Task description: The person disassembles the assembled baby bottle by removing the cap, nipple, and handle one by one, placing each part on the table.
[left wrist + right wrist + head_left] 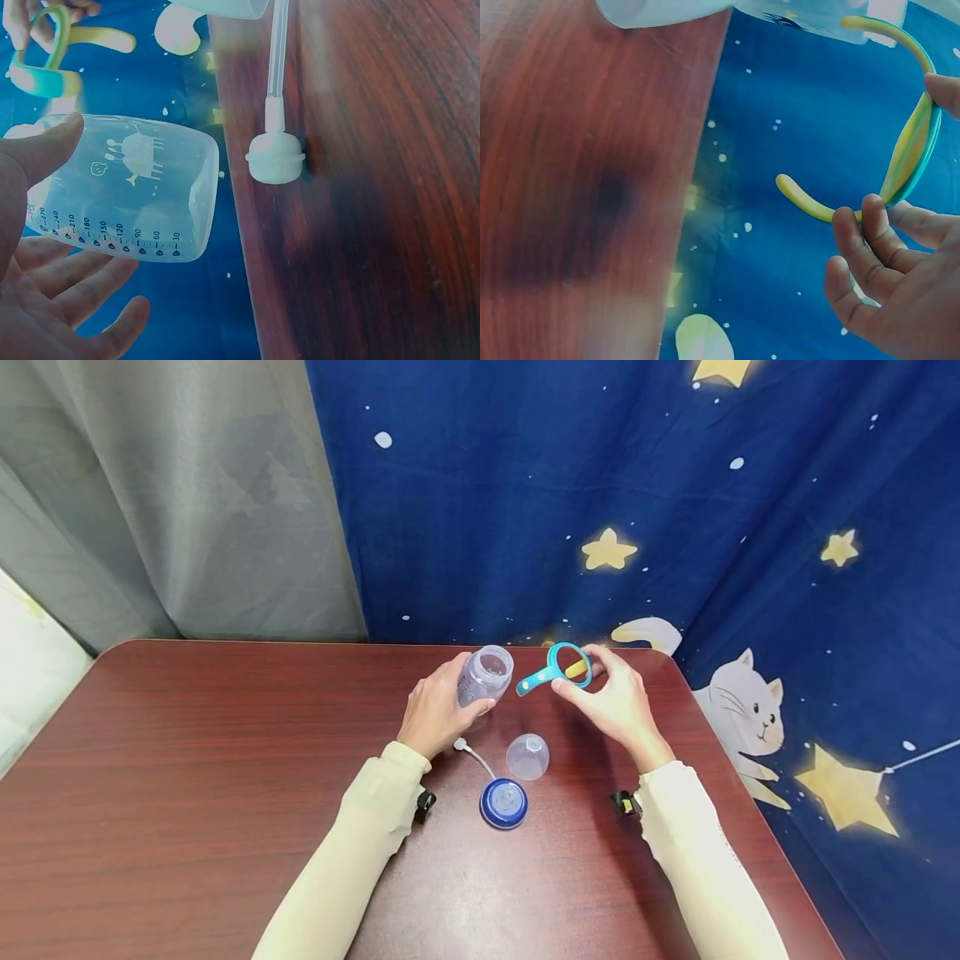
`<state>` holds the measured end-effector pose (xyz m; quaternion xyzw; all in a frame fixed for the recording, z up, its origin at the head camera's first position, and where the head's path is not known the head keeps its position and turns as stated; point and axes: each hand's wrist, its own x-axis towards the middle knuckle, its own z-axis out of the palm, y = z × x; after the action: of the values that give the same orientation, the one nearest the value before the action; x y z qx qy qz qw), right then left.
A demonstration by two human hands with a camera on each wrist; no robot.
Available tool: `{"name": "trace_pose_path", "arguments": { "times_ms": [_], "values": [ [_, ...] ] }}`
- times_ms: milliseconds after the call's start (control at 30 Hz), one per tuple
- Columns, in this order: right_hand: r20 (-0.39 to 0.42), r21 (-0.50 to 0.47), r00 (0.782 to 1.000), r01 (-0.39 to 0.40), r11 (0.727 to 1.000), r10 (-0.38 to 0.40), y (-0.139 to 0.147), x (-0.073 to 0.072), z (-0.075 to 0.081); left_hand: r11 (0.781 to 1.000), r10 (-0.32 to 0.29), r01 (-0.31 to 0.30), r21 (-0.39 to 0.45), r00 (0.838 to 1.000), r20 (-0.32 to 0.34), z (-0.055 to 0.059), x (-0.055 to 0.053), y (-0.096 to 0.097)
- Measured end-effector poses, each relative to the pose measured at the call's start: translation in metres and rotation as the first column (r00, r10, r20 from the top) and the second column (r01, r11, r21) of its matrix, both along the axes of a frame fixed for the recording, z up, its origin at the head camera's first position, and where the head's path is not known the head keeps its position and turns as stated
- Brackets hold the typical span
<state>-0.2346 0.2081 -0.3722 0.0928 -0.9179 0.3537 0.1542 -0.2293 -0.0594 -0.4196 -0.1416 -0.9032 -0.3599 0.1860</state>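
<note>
My left hand (pixel 437 710) grips a clear baby bottle (pixel 150 187) round its side, thumb on one face and fingers on the other. The bottle has no top on it; its open mouth tilts up toward me, and a printed animal and measuring marks show on its wall. To its right, my right hand (pixel 618 697) pinches a teal and yellow bottle handle (pixel 537 680) by its ring between thumb and fingers. The handle's curved grips stick out, one of them toward the bottle, with a gap between the two.
Nearer me on the brown table (pixel 225 793) lies a blue collar with a clear nipple (pixel 504 802). Its straw runs up to a white weighted end (pixel 275 159). A clear domed cap (pixel 527 758) sits beside it. Behind the table's back edge hangs a blue starry curtain (pixel 487 527).
</note>
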Motion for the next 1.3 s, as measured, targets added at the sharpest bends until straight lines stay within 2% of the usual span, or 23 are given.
{"name": "trace_pose_path", "arguments": {
  "times_ms": [200, 433, 733, 1033, 1300],
  "values": [
    [0.102, 0.069, 0.995, -0.015, 0.998, 0.008, -0.006, -0.003, -0.008, 1.0, -0.001, 0.001, 0.006, 1.0, 0.01, 0.001, 0.0, -0.001],
    [0.209, 0.159, 0.978, -0.052, 0.986, 0.018, -0.023, -0.006, -0.017, 1.0, 0.003, -0.004, 0.022, 1.0, 0.019, 0.002, 0.001, -0.004],
    [0.289, 0.228, 0.957, -0.092, 0.969, 0.023, -0.038, -0.01, -0.023, 0.999, 0.005, -0.005, 0.044, 1.0, 0.016, 0.003, 0.004, -0.005],
    [0.306, 0.268, 0.952, -0.114, 0.957, 0.027, -0.046, -0.012, -0.025, 0.999, 0.001, -0.002, 0.046, 1.0, 0.022, 0.002, 0.003, -0.005],
    [0.282, 0.379, 0.959, -0.104, 0.919, -0.008, -0.058, -0.016, -0.022, 0.999, -0.001, 0.001, 0.051, 1.0, 0.008, 0.001, 0.001, -0.006]
  ]
}}
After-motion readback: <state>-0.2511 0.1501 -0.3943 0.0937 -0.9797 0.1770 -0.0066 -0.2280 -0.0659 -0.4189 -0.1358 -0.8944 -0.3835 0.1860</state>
